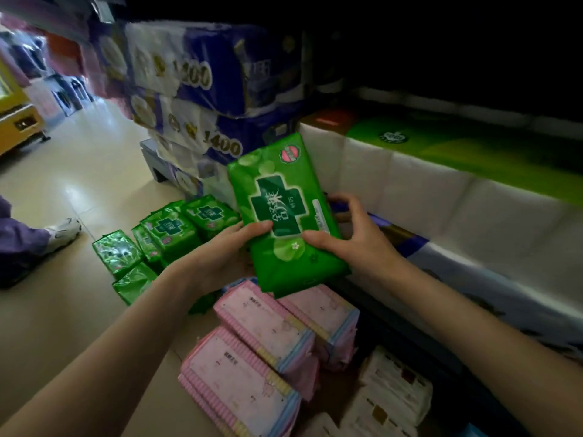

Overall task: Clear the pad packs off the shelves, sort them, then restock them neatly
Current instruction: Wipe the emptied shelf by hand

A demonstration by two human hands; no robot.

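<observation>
I hold a green pad pack point(280, 197) with a dark green cross label up in front of the shelf. My left hand point(227, 253) grips its lower left edge, thumb on the front. My right hand point(350, 234) grips its right side, thumb on the front and fingers curled behind. Below on the floor lies a pile of several more green packs point(157, 238). Closer to me are stacked pink packs point(265, 339) and white packs point(391, 392).
Large toilet-paper bundles point(195, 99) marked 1400 are stacked at the aisle end. Green-and-white tissue bundles point(441, 171) fill the shelf at right. Another person's leg and white shoe point(60, 231) rest on the tiled floor at left. A yellow cabinet point(15, 118) stands far left.
</observation>
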